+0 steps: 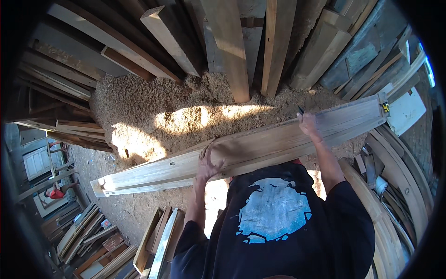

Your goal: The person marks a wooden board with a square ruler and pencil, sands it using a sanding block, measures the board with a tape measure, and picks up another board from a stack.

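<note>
Shavings and sawdust [134,97] blanket the ground of a cluttered wood workshop, sunlit in patches, with upright timbers [232,56] ranged along the far side. Across the middle lies a long wooden beam [269,144], just in front of the person's dark shirt [334,228], its left end nearer the bottom of the view and its right end higher; what carries it is hidden.

The left grip [209,163] is on the beam left of its middle, fingers spread apart over the wood and clamped on nothing; how firmly it presses, I cannot tell. The right grip [308,125] is closed around a dark slim tool [300,110], at the beam's far edge, right of the middle. A long stretch of beam runs out beyond each grip.

Bare and brown, the beam is paler toward the left, where a dark knot [172,163] shows, and shadowed browner between the grips. A lengthwise line divides its visible surface, and both ends carry squared, joint-like details. At the right end sits a small yellow-and-black object [385,107].
</note>
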{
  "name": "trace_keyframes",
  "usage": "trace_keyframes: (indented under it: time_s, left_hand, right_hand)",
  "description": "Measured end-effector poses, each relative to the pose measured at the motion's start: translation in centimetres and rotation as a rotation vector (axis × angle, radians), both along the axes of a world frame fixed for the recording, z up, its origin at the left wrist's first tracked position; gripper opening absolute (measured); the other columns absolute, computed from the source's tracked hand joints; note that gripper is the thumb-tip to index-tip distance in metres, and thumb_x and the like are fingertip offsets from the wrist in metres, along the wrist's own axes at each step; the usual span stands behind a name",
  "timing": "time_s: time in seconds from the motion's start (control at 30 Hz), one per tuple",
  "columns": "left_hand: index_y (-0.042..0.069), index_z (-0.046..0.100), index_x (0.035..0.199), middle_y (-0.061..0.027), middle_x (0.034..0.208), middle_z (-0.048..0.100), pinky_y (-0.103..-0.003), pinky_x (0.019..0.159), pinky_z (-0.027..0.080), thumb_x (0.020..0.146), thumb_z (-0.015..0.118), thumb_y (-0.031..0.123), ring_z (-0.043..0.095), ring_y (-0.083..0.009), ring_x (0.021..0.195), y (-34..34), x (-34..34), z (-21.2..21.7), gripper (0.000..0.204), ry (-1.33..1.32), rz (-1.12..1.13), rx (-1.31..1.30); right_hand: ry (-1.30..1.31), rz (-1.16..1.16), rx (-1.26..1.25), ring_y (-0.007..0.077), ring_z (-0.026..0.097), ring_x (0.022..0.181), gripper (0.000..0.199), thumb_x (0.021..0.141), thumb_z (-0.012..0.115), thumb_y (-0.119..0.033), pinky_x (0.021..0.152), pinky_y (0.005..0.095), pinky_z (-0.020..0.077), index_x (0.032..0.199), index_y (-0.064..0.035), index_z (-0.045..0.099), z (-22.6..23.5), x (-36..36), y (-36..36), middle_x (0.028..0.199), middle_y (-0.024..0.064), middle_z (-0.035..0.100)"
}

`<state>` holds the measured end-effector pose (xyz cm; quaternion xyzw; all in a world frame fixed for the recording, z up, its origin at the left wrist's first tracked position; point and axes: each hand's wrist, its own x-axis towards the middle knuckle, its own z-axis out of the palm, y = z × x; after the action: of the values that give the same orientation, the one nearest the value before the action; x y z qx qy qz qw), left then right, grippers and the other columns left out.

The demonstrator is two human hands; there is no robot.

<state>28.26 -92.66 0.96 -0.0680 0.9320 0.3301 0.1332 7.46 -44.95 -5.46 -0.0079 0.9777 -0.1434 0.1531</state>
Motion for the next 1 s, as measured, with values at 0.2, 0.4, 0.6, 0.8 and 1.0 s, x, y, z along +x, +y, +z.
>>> trace_keyframes:
  time_s: [0.2,0.4,0.6,0.8,1.0]
  left_hand:
    - [0.009,0.058,0.136,-0.0200,0.129,0.065,-0.051,0.109,0.045,0.075,0.087,0.032,0.058,-0.0413,0.125,-2.5,6.6,4.6,0.071,-0.212,-0.265,-0.326]
    - [0.012,0.067,0.110,-0.0131,0.102,0.070,-0.050,0.088,0.058,0.071,0.085,0.021,0.067,-0.0376,0.104,-3.5,5.8,1.8,0.044,-0.201,-0.323,-0.287]
    - [0.014,0.069,0.109,-0.0125,0.101,0.069,-0.050,0.083,0.058,0.072,0.087,0.027,0.069,-0.0376,0.099,-4.2,5.2,1.9,0.043,-0.136,-0.414,-0.262]
    - [0.016,0.068,0.124,-0.0151,0.104,0.071,-0.052,0.089,0.057,0.071,0.085,0.027,0.069,-0.0400,0.101,-4.5,4.0,1.9,0.057,-0.289,-0.474,-0.307]
    - [0.017,0.068,0.130,-0.0164,0.109,0.071,-0.050,0.094,0.056,0.072,0.090,0.035,0.069,-0.0381,0.106,-4.6,2.0,1.5,0.065,-0.491,-0.590,-0.371]
  right_hand:
    - [0.284,-0.208,-0.109,0.0528,0.067,0.086,0.043,0.105,0.060,-0.039,0.074,0.0585,0.0508,0.102,0.0031,0.060,6.0,0.2,1.1,0.089,0.0315,0.069]
    - [0.556,-0.500,-0.076,0.0504,0.068,0.088,0.044,0.106,0.059,-0.040,0.074,0.0567,0.0500,0.107,0.0039,0.059,13.2,1.8,5.9,0.091,0.0291,0.070]
    - [0.539,-0.964,0.096,0.0502,0.069,0.089,0.054,0.101,0.062,-0.049,0.077,0.0578,0.0499,0.102,0.0048,0.063,9.2,7.3,14.8,0.091,0.0284,0.071]
    - [0.103,-1.522,-0.647,0.0188,0.057,0.058,0.067,0.098,0.058,-0.069,0.053,0.0386,0.0486,0.109,-0.0025,0.063,-2.5,14.4,12.0,0.082,0.0124,0.068]
    - [0.017,-1.661,-1.260,0.0184,0.057,0.059,0.063,0.097,0.061,-0.067,0.051,0.0347,0.0458,0.110,-0.0056,0.065,-3.3,14.6,6.2,0.090,0.0121,0.069]
